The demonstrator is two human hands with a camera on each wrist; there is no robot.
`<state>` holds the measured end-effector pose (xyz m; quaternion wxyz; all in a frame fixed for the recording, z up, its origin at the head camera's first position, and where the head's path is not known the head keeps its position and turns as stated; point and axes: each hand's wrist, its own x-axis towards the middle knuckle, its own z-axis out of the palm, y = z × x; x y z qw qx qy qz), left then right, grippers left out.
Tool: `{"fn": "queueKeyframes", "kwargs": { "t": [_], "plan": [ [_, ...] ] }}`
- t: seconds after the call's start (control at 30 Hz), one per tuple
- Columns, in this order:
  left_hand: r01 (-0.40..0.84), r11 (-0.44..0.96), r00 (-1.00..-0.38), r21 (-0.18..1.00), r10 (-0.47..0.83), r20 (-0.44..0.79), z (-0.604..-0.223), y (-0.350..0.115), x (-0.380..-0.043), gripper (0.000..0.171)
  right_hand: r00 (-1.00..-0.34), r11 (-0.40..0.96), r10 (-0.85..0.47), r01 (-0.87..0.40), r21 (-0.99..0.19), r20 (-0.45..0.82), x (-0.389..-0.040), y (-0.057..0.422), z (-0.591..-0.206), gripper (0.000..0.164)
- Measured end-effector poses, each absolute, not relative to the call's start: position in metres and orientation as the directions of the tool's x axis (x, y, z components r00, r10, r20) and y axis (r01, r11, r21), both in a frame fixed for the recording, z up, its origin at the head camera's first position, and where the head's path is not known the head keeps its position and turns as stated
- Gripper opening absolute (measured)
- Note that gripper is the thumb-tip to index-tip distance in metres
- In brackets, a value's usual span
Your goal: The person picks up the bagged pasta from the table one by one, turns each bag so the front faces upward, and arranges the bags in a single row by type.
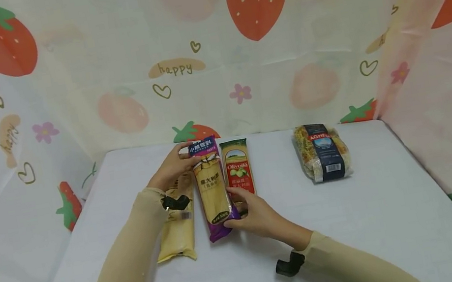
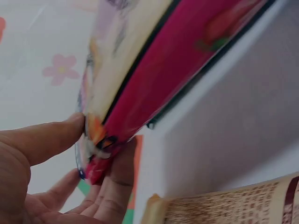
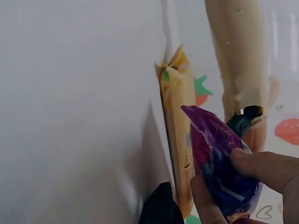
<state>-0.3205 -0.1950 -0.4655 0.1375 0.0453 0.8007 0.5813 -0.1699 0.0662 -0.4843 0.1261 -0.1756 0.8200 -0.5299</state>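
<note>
A purple pasta packet (image 1: 212,188) with a clear window hangs between both hands, tilted slightly, above the white table. My left hand (image 1: 173,166) pinches its upper end; in the left wrist view the thumb and fingers close on the packet's gathered end (image 2: 105,156). Its lower end is gripped by my right hand (image 1: 256,213), thumb in front and fingers behind, as the right wrist view shows on the purple wrapper (image 3: 219,154). A yellow pasta packet (image 1: 177,234) lies to the left, partly hidden by the left hand. Just right and behind lies a red and green Olivoilà pasta packet (image 1: 237,164), its bottom hidden.
Farther right on the white table (image 1: 335,232) lies a clear Agnesi pasta bag (image 1: 324,152) with a dark label. A strawberry-print cloth (image 1: 198,31) walls the back and sides. Dark wrist cameras (image 1: 290,265) are strapped to both sleeves.
</note>
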Motion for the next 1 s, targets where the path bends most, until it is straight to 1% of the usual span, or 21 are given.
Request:
{"fn": "queueKeyframes", "kwargs": {
  "t": [0.13,0.3,0.6,0.7,0.87,1.0],
  "plan": [
    [-0.069,0.335,-0.960,0.940,0.233,-0.153,-0.476,-0.194,-0.327,0.079,-0.911,0.397,-0.410,-0.147,-0.906,-0.032,-0.177,0.059,-0.488,0.087],
    [-0.049,0.380,-0.964,0.924,0.223,-0.143,-0.481,-0.194,-0.334,0.074,-0.908,0.408,-0.417,-0.152,-0.900,-0.036,-0.184,0.049,-0.490,0.086],
    [-0.006,0.459,-0.963,0.889,0.238,-0.129,-0.486,-0.194,-0.349,0.075,-0.930,0.476,-0.366,-0.143,-0.868,-0.048,-0.191,0.035,-0.496,0.083],
    [0.006,0.504,-0.963,0.864,0.237,-0.131,-0.492,-0.196,-0.353,0.074,-0.930,0.475,-0.364,-0.133,-0.870,-0.057,-0.192,0.031,-0.497,0.082],
    [0.007,0.533,-0.962,0.846,0.234,-0.139,-0.501,-0.199,-0.361,0.074,-0.928,0.467,-0.363,-0.110,-0.877,-0.078,-0.193,0.027,-0.501,0.081],
    [0.024,0.548,-0.960,0.836,0.246,-0.134,-0.506,-0.201,-0.365,0.074,-0.925,0.491,-0.371,-0.123,-0.862,-0.079,-0.194,0.024,-0.503,0.081]
  ]
}}
